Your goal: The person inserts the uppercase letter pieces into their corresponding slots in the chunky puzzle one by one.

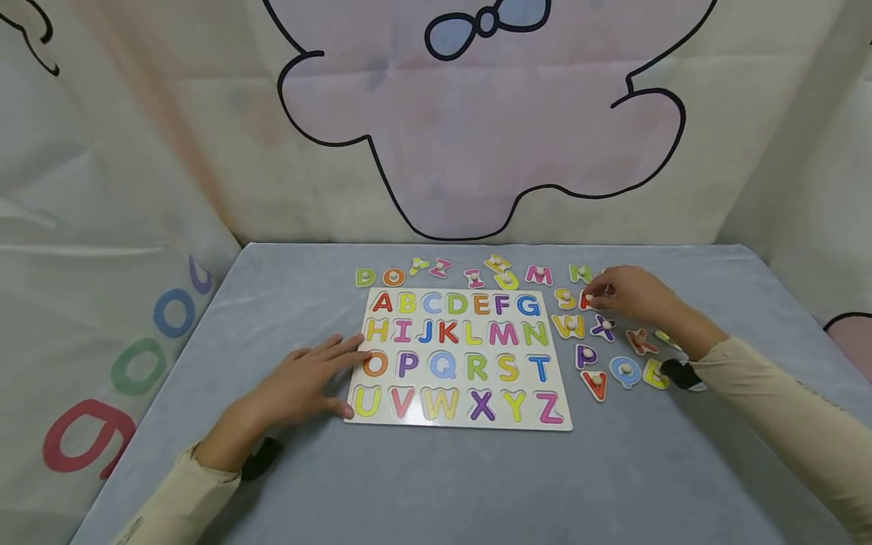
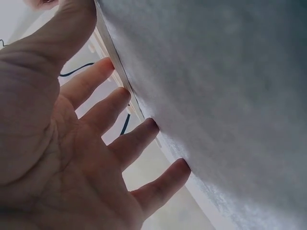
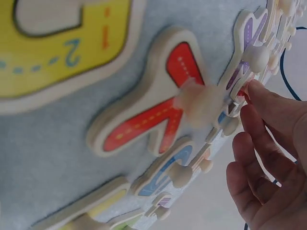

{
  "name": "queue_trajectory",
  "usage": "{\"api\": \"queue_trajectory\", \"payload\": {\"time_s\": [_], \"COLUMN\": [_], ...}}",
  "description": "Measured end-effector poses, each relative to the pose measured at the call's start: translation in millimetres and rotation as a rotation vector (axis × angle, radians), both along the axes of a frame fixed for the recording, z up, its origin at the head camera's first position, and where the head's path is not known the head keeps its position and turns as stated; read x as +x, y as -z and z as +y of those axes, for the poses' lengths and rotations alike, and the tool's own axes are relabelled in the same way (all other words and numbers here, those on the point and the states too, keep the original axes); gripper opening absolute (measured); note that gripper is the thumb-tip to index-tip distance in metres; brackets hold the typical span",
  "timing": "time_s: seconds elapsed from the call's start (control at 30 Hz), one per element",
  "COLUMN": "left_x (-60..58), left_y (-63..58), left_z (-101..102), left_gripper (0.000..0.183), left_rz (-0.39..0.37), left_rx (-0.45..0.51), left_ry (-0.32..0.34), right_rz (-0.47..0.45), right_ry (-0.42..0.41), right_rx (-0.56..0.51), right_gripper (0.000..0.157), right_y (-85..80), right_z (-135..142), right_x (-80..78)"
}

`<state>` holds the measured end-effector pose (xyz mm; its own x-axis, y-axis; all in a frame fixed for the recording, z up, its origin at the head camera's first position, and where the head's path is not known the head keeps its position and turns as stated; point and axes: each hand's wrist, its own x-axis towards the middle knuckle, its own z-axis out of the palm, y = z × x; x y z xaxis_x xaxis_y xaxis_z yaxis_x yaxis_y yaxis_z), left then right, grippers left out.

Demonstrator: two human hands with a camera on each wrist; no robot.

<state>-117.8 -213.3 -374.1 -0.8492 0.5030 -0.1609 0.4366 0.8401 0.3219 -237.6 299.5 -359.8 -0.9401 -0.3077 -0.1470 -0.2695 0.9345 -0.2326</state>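
Note:
A white alphabet puzzle board point(image 1: 422, 378) lies on the table, with coloured letters A to Z in rows. My left hand point(image 1: 300, 382) rests at its left side, fingers spread along the edge; in the left wrist view the fingertips point(image 2: 122, 96) meet the board's rim. At the right of the board, my right hand point(image 1: 633, 294) pinches a red letter piece point(image 1: 586, 301), partly hidden by the fingers. The right wrist view has thumb and forefinger together at this red piece point(image 3: 243, 91). Close by lie a yellow S point(image 1: 565, 298) and a purple X point(image 1: 602, 328).
Loose knobbed letters line the board's back edge, among them a green D point(image 1: 365, 278) and a pink M point(image 1: 539, 275). To the right are a red K point(image 1: 640, 341), a blue Q point(image 1: 625, 372), a red V point(image 1: 595, 385) and a yellow W point(image 1: 568, 326).

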Motion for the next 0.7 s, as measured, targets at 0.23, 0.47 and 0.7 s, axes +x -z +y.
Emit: {"api": "queue_trajectory", "payload": {"time_s": [0.23, 0.47, 0.7], "left_x": [-1.1, -4.8, -1.7], "left_y": [2.3, 1.6, 0.0], "left_z": [2, 5, 2], "left_gripper": [0.087, 0.087, 0.087], "left_rz": [0.011, 0.004, -0.002], "left_rx": [-0.016, -0.03, -0.029], "left_ry": [-0.006, -0.009, -0.028], "right_rz": [0.033, 0.122, 0.145], "right_ry": [-0.003, -0.024, -0.084], "right_rx": [0.008, -0.036, -0.069], "right_gripper": [0.025, 0.025, 0.023], "right_y": [-16.0, -41.3, -50.9], "right_z": [-6, -30, -81], "right_x": [4.1, 13.8, 16.0]}}
